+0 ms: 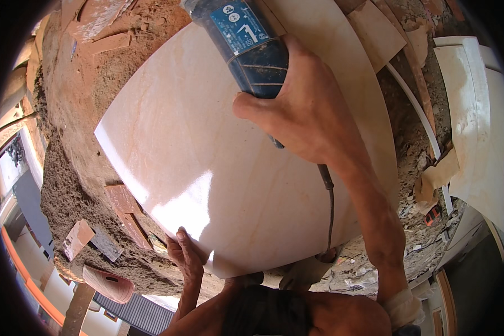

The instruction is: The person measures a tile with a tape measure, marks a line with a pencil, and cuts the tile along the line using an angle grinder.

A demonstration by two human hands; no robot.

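My right hand (294,109) is closed around the dark blue body of a corded power tool (246,56), likely an angle grinder, over the far part of a large marbled cream tile (252,185). The tool's front end is cut off at the frame's top, and its black cord runs down across the tile. My left hand (185,255) grips the tile's near left edge, with the thumb on top and the other fingers partly hidden.
Broken tile pieces (78,241) lie on dirty, sandy ground around the tile. Large pale tiles (470,123) and a white strip (414,101) are at the right, beside a small red and black item (431,215). A pink item (106,283) lies at the lower left.
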